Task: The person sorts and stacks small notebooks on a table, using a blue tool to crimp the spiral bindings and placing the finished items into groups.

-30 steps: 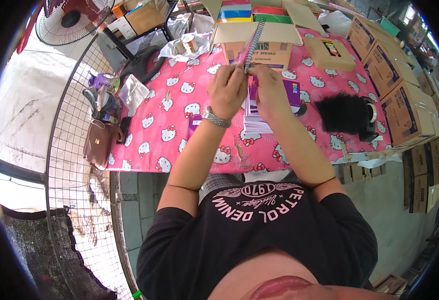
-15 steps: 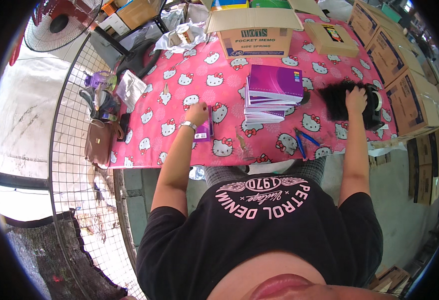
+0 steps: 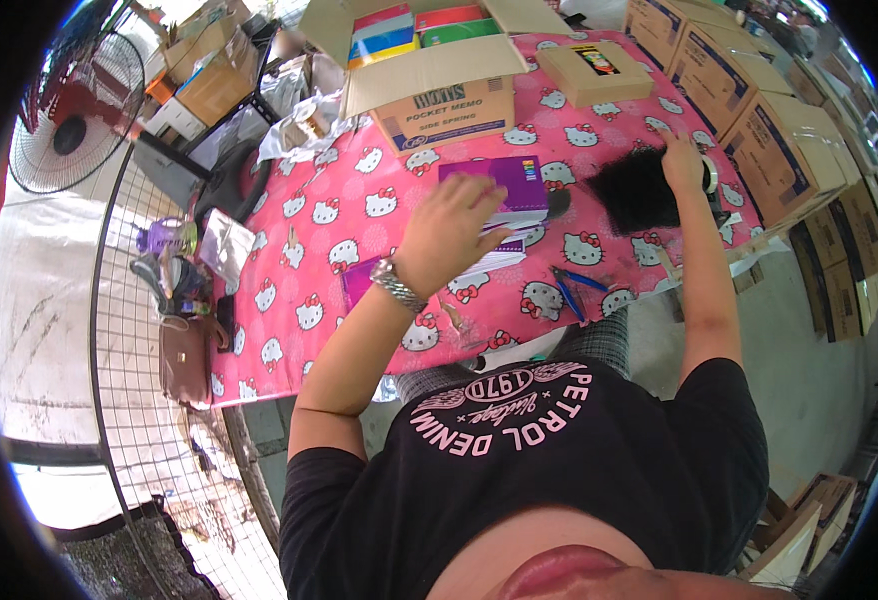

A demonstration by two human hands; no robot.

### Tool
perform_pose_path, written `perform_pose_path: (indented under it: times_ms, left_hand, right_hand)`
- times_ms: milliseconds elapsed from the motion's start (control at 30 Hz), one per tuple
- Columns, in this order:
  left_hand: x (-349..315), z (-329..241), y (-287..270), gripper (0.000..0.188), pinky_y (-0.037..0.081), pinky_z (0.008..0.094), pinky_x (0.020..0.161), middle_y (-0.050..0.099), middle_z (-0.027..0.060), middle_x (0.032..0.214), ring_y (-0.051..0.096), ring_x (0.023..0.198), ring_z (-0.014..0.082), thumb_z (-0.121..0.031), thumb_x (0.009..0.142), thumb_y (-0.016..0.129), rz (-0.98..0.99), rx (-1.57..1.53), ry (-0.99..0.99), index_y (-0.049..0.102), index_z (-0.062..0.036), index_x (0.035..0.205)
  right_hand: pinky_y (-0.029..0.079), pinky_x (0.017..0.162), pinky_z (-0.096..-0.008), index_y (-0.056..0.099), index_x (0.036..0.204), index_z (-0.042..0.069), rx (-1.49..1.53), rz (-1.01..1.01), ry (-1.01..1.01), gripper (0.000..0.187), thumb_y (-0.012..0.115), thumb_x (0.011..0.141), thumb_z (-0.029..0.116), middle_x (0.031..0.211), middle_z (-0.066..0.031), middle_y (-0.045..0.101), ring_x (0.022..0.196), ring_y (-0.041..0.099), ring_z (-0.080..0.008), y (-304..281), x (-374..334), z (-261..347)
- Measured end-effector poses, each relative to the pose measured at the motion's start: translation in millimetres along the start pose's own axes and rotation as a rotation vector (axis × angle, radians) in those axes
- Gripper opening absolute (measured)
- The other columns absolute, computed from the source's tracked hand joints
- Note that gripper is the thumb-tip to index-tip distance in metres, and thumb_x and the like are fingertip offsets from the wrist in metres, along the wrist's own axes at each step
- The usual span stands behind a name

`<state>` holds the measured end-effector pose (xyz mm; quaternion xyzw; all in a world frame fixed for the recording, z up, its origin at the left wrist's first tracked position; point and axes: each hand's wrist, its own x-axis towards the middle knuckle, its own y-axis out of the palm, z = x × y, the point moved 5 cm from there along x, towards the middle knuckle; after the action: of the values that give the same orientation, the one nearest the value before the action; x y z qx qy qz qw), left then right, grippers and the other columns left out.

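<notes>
Head view: a desk (image 3: 299, 215) covered with a pink cartoon-cat cloth is seen from above. The left hand (image 3: 446, 232) is raised over the stack of purple notebooks (image 3: 504, 205), fingers spread apart and loosely curled, nothing clamped; whether it touches the stack cannot be told. A metal wristwatch (image 3: 396, 284) is worn on that wrist. The notebook stack lies mid-desk, just in front of the open cardboard box (image 3: 439, 95), in which coloured notebooks are stacked. The right hand (image 3: 681, 158) is stretched out to the right side of the desk, laid flat on the edge of a black fuzzy bundle (image 3: 634, 190), fingers together; a tape roll (image 3: 709, 175) sits just beside it. A blue pen (image 3: 569, 290) lies near the front edge of the desk. A small flat carton (image 3: 594, 72) rests behind the bundle. Brown cartons (image 3: 759, 110) are lined along the right. A brown bag (image 3: 184, 360) hangs at the left on the wire grid, and a fan (image 3: 64, 130) stands far left.
</notes>
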<state>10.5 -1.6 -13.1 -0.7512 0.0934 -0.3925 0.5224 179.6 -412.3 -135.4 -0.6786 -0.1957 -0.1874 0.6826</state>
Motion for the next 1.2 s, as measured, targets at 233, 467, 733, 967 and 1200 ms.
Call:
perform_pose_path:
  times_ms: [233, 467, 733, 967, 1200]
  left_hand:
    - [8, 22, 4, 0.019, 0.054, 0.0380, 0.078, 0.067, 0.0057, 0.104, 0.064, 0.094, 0.0265, -0.011, 0.085, 0.062, 0.201, -0.177, -0.007, 0.068, -0.0076, 0.103]
    - [40, 20, -20, 0.020, 0.045, 0.0444, 0.091, 0.061, 0.0153, 0.098, 0.058, 0.100, 0.0332, -0.005, 0.087, 0.052, -0.072, 0.025, -0.008, 0.057, -0.0029, 0.106]
    - [33, 4, -10, 0.019, 0.036, 0.0408, 0.082, 0.062, 0.0081, 0.088, 0.057, 0.087, 0.0276, -0.021, 0.088, 0.064, -0.244, 0.068, -0.064, 0.059, -0.0071, 0.100]
    - [29, 4, -8, 0.020, 0.036, 0.0407, 0.081, 0.063, 0.0062, 0.085, 0.057, 0.084, 0.0261, -0.025, 0.086, 0.068, -0.301, 0.091, -0.077, 0.062, -0.0083, 0.096]
    - [37, -9, -4, 0.022, 0.038, 0.0425, 0.088, 0.064, 0.0079, 0.093, 0.059, 0.092, 0.0269, -0.021, 0.086, 0.066, -0.306, 0.103, -0.013, 0.060, -0.0076, 0.102]
  right_hand:
    - [0.048, 0.090, -0.0380, 0.066, 0.113, 0.004, 0.847, 0.176, -0.161, 0.023, 0.056, 0.095, 0.016, 0.105, -0.0141, 0.063, 0.103, 0.061, -0.0305, -116, -16, 133]
    - [0.049, 0.084, -0.0342, 0.070, 0.113, 0.011, 1.152, 0.061, -0.338, 0.027, 0.066, 0.087, 0.007, 0.099, -0.0086, 0.062, 0.093, 0.061, -0.0246, -174, -38, 210]
    - [0.047, 0.084, -0.0372, 0.071, 0.103, 0.012, 1.076, -0.106, -0.352, 0.021, 0.068, 0.082, 0.007, 0.096, -0.0070, 0.061, 0.094, 0.059, -0.0269, -183, -39, 219]
    - [0.049, 0.080, -0.0380, 0.068, 0.102, 0.008, 1.179, -0.010, -0.292, 0.017, 0.066, 0.085, 0.007, 0.099, -0.0087, 0.060, 0.094, 0.059, -0.0291, -178, -46, 226]
    - [0.050, 0.078, -0.0394, 0.059, 0.121, 0.006, 1.082, 0.199, -0.347, 0.033, 0.063, 0.089, 0.013, 0.107, -0.0131, 0.059, 0.086, 0.062, -0.0337, -190, -46, 228]
